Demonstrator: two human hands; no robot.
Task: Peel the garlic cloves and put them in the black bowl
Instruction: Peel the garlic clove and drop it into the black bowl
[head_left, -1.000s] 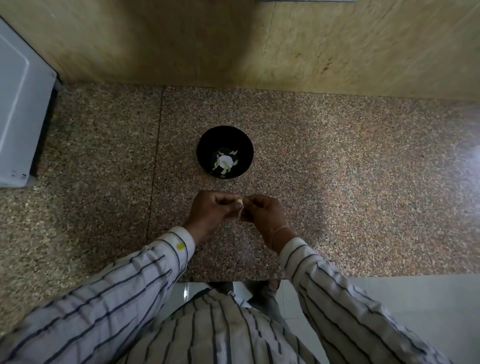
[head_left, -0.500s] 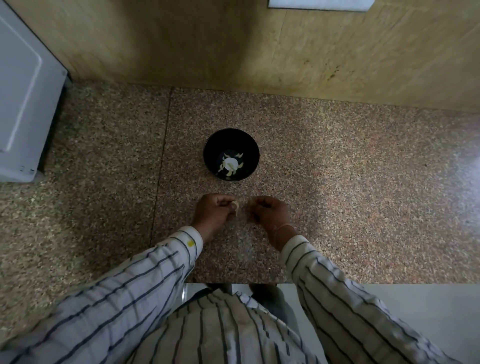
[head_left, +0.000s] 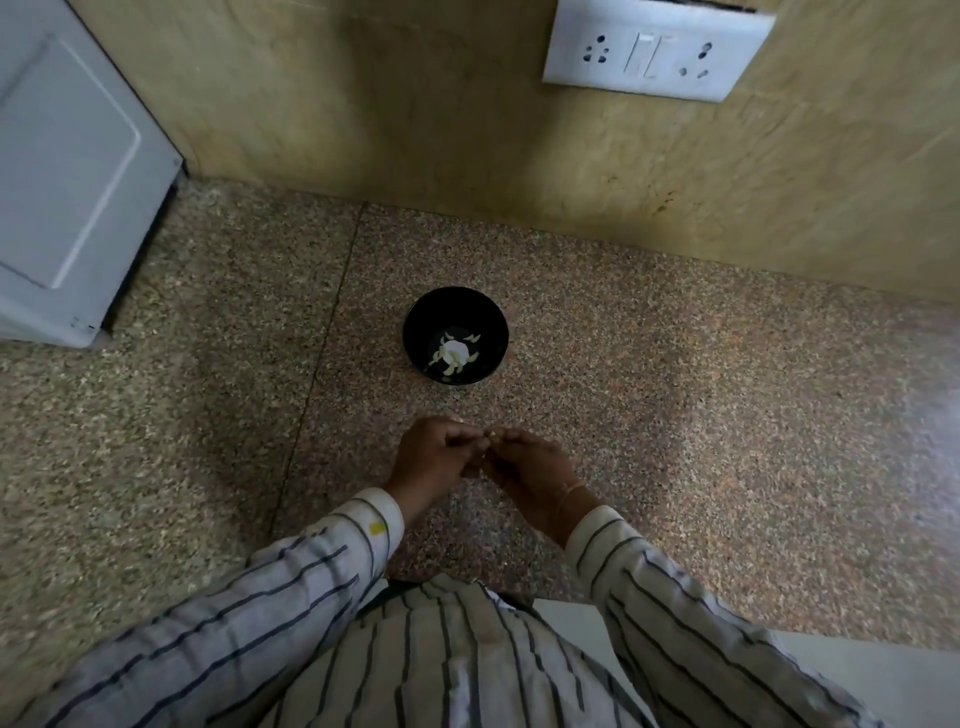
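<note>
A black bowl (head_left: 415, 332) stands on the speckled granite counter, just beyond my hands. Several pale garlic cloves (head_left: 454, 353) lie in its bottom. My left hand (head_left: 434, 460) and my right hand (head_left: 530, 470) meet fingertip to fingertip in front of the bowl. Between them they pinch a small pale garlic clove (head_left: 491, 431), which the fingers mostly hide. Both hands are curled, knuckles up.
A white appliance (head_left: 72, 171) stands at the far left on the counter (head_left: 727, 415). A tan wall with a white socket plate (head_left: 657, 49) rises behind the bowl. The counter's front edge runs just under my forearms, with white floor below right.
My hands had parted slightly half a second ago, the clove staying with the left; now they are joined again on it. The camera has tilted up, showing the socket plate.
</note>
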